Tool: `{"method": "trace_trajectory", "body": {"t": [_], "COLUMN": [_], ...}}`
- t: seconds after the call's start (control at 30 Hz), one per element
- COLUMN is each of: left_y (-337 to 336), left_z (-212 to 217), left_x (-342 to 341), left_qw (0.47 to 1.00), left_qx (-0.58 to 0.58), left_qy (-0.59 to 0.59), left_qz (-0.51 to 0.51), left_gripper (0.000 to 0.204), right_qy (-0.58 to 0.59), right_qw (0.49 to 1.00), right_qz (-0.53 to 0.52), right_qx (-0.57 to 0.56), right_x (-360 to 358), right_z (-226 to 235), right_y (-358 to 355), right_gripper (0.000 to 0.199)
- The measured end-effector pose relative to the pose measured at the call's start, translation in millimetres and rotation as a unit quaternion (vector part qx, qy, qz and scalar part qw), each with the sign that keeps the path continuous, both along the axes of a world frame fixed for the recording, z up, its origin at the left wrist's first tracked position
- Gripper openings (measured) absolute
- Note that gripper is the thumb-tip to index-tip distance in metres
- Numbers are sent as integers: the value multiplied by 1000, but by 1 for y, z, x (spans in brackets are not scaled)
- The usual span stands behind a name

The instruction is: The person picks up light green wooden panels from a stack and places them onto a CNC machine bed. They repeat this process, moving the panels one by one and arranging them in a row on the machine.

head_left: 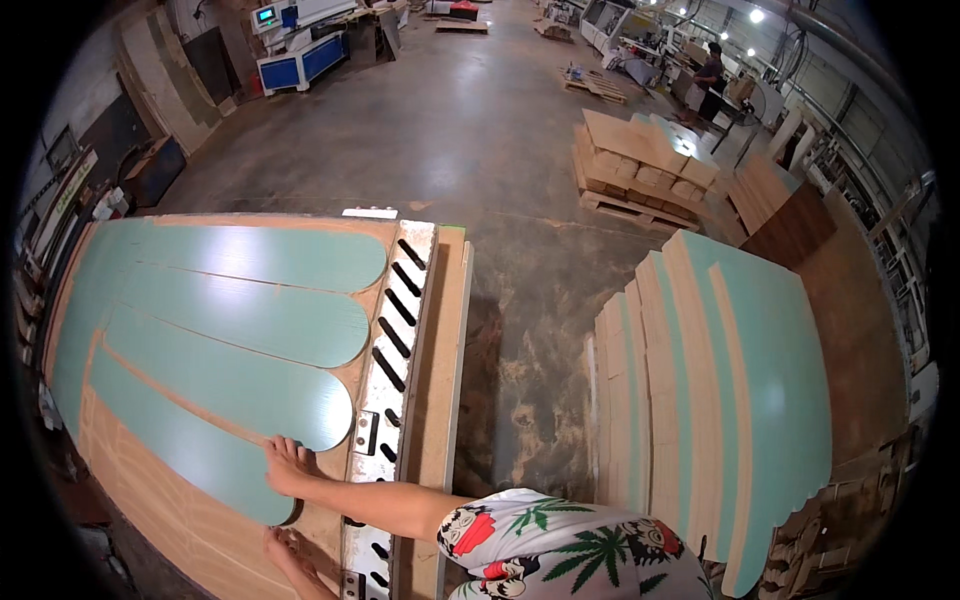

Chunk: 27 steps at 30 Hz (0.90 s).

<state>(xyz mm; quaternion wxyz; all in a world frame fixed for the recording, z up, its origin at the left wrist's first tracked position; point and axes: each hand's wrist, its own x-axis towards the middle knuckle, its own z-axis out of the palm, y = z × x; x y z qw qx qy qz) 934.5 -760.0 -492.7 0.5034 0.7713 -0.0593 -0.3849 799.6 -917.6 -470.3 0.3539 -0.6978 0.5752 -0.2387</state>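
Right hand lies flat with fingers spread on the rounded near end of the nearest teal board, gripping nothing, on the cutting table at the left, while the left hand sits below it, grip impossible to tell.

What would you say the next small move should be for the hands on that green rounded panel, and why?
Probably lift the rounded end of the nearest green panel off the brown board. One hand lies flat on its end edge and the other hand sits just below it at the board. The panel is already cut free like its neighbours, and a stack of cut panels stands to the right.
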Motion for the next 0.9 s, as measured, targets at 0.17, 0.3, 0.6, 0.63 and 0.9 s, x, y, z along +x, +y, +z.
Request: {"method": "trace_trajectory", "body": {"t": [0.17,0.3,0.6,0.63,0.9], "left_y": [12,-11,70,75,105], "left_z": [20,45,95,104,108], "left_x": [5,-35,-36,-32,27], "left_qw": [998,988,993,993,966], "left_qx": [-17,-89,-118,-120,-247], "left_qy": [54,126,10,-1,22], "left_qz": [12,-20,-7,-16,-70], "left_gripper": [26,32,46,48,57], "right_qy": [-229,-261,-41,-28,-88], "right_qw": [953,959,975,978,971], "right_qz": [101,96,198,185,110], "right_qx": [172,63,-96,-97,-191], "right_x": [9,35,45,41,-110], "right_z": [59,96,59,66,138], "right_y": [3,23,103,98,186], "right_gripper": [55,47,36,32,22]}}
